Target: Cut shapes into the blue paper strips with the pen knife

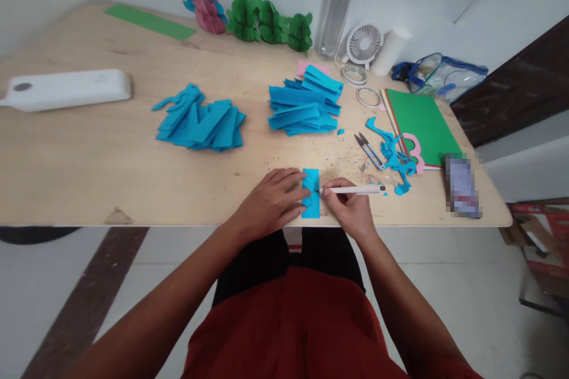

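Note:
A small blue paper strip lies at the table's front edge, with a curved line drawn on it. My left hand rests flat with its fingers stretched out, the tips on the strip's left side. In my right hand is a white pen, its tip touching the paper from the right. Beyond my hands sits a pile of blue paper strips. Farther left is another heap of blue paper pieces. Thread snips lie beside curly blue paper scraps to the right.
At the back stand green paper ornaments, a pink one, a glass bottle and a small fan. Tape rolls, green sheets and a phone lie right. A white device lies left.

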Action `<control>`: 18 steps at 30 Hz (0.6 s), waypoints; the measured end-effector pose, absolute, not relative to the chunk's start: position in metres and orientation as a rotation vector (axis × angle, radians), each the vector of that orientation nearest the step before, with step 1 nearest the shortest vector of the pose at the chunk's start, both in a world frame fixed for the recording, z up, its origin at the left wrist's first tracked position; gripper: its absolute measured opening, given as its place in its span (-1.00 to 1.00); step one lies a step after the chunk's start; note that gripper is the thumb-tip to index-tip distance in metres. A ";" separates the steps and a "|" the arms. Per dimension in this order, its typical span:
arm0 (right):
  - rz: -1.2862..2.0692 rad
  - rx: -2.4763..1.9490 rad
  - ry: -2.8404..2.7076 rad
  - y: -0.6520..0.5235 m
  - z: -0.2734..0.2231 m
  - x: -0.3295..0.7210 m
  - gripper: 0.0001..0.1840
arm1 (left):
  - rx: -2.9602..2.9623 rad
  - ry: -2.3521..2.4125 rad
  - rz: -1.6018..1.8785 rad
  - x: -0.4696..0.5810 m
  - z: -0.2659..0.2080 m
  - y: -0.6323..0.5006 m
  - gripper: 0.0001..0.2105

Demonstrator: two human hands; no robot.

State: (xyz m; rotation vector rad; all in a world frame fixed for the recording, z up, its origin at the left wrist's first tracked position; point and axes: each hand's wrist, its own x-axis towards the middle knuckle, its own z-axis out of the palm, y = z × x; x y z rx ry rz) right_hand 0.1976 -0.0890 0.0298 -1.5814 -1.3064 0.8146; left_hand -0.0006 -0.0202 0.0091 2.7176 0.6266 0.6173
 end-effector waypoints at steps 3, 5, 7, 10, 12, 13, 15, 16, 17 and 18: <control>0.845 -1.586 -1.317 -0.088 0.030 0.198 -0.89 | 2.715 0.629 0.625 -0.001 0.008 -0.020 -0.74; 0.856 -1.585 -1.323 -0.088 0.029 0.198 -0.89 | 2.712 0.626 0.628 -0.001 0.007 -0.020 -0.75; 0.858 -1.587 -1.329 -0.088 0.028 0.197 -0.89 | 2.711 0.628 0.631 -0.001 0.006 -0.020 -0.75; 0.852 -1.598 -1.353 -0.088 0.028 0.197 -0.89 | 2.705 0.630 0.632 -0.001 0.007 -0.020 -0.76; 0.846 -1.601 -1.360 -0.088 0.029 0.196 -0.89 | 2.703 0.631 0.635 0.000 0.007 -0.020 -0.75; 0.845 -1.604 -1.360 -0.088 0.029 0.196 -0.89 | 2.702 0.633 0.639 0.000 0.007 -0.020 -0.75; 0.844 -1.616 -1.359 -0.089 0.031 0.196 -0.89 | 2.701 0.636 0.641 0.000 0.007 -0.020 -0.75; 0.845 -1.621 -1.360 -0.089 0.031 0.196 -0.89 | 2.698 0.637 0.638 0.000 0.007 -0.020 -0.75; 0.845 -1.624 -1.359 -0.089 0.031 0.196 -0.88 | 2.695 0.634 0.635 0.000 0.007 -0.020 -0.75; 0.844 -1.623 -1.353 -0.089 0.031 0.196 -0.89 | 2.693 0.631 0.632 0.000 0.007 -0.020 -0.75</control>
